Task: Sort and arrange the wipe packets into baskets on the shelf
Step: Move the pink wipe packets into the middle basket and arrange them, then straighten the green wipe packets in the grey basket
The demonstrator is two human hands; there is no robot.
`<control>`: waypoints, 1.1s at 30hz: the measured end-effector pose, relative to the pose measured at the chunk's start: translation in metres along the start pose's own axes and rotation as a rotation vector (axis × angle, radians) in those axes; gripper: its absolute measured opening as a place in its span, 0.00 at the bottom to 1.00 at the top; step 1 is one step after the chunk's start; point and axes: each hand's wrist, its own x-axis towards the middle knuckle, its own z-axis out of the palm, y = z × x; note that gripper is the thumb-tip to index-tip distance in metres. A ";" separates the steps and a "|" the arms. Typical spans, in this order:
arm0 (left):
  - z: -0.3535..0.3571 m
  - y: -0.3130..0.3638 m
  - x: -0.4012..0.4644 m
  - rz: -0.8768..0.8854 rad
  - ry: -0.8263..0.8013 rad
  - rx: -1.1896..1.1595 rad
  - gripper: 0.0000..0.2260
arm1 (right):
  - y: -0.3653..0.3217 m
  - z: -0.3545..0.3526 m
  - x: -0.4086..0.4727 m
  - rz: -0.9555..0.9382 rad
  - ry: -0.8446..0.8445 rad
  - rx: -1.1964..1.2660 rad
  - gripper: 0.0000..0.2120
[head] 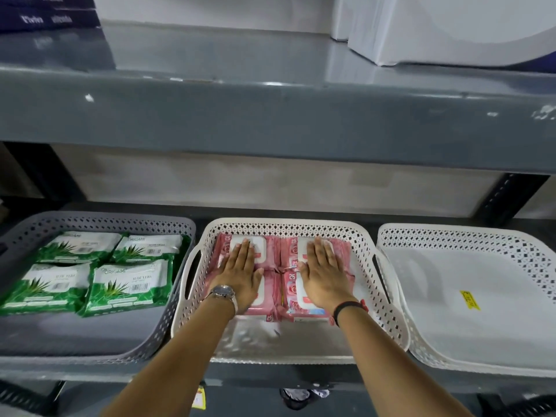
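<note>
Both hands flat on pink wipe packets [282, 275]
Left hand [239, 273] and right hand [326, 273] — grip open, palms down — in the middle white basket [192, 291].

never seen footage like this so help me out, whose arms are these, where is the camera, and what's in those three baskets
There is no machine here. The single picture comes from a camera worn on a person's head, looking forward and down, so the two arms reaching in from the bottom belong to that person.

On the lower shelf stand three perforated baskets side by side. The grey basket on the left holds green wipe packets with an aloe leaf picture. The middle white basket holds pink wipe packets laid flat in a block. The right white basket holds no packets, only a yellow sticker on its floor.

The left hand, with a wristwatch, and the right hand, with a dark band, lie flat and open on the pink packets, pressing rather than gripping. Nothing is held.
</note>
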 end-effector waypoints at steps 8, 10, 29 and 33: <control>-0.022 0.001 -0.007 -0.028 0.000 0.065 0.25 | 0.000 -0.020 -0.004 -0.023 0.018 0.027 0.25; -0.031 -0.007 -0.016 -0.020 0.109 0.057 0.25 | -0.005 -0.030 -0.008 -0.054 0.100 0.072 0.25; -0.070 -0.319 -0.125 -0.020 -0.176 -0.069 0.57 | -0.281 0.003 -0.001 -0.538 -0.153 -0.029 0.41; -0.058 -0.333 -0.113 0.052 -0.110 -0.090 0.47 | -0.292 0.015 -0.003 -0.467 -0.089 -0.108 0.39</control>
